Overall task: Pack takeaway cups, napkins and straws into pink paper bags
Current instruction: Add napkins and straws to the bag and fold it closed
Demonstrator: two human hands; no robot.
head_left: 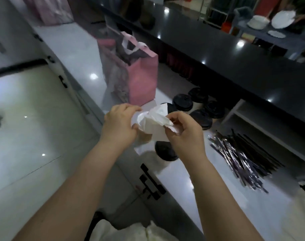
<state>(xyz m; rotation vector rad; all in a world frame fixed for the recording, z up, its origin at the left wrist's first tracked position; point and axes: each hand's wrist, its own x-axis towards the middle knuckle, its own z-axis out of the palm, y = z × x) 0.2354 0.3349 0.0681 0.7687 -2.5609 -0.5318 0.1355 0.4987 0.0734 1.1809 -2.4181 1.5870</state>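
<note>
Both my hands hold a crumpled white napkin (152, 120) above the white counter. My left hand (121, 122) grips its left side and my right hand (184, 131) pinches its right edge. An open pink paper bag (141, 75) with white handles stands upright just beyond the napkin. Several takeaway cups with black lids (199, 108) cluster to the right of the bag, and one more cup (165, 152) stands below my hands. A pile of wrapped straws (242, 159) lies at the right.
A second pink bag (51, 11) stands far back on the white counter (209, 197). A raised black counter (226, 54) runs along the right, with white dishes (270, 20) beyond it. Cabinet doors with black handles (151, 183) drop to a glossy floor at left.
</note>
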